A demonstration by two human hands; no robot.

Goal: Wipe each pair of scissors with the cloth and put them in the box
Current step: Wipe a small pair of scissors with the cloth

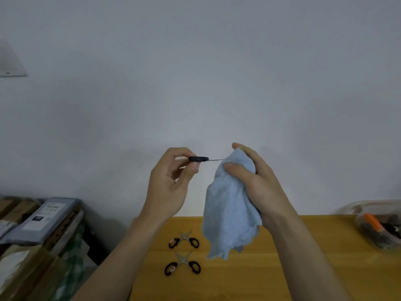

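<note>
1. Scissors, a small black-handled steel pair (198, 159), are held up edge-on in front of the pale wall, well above the yellow wooden table (303, 257). The left hand (171, 183) pinches the black handle between thumb and curled fingers, blades pointing toward the other hand.

2. The right hand (258, 181) grips a light blue fluffy cloth (230, 213), thumb and fingers closed round its upper fold; the rest hangs loose down toward the table. The thin blade tips just reach into that fold, so the wipe looks to be under way.

3. To do this step well, I'd say keep the handle pinch firm and steady, squeeze the cloth lightly round the blades, and draw it along their length away from the handle. The blades look thin and sharp, so the thumb belongs on the flat sides, never across the edge.

4. Two more small black-handled pairs lie spread open on the table below the hands, the nearer pair (182, 265) and the farther pair (184, 240), one just behind the other and beside the hanging cloth corner. Both seem to be awaiting their turn.

5. A clear plastic box (368, 233) sits at the table's right edge, well apart from the hands, with dark items and something orange inside; I can't tell exactly what they are.
</note>
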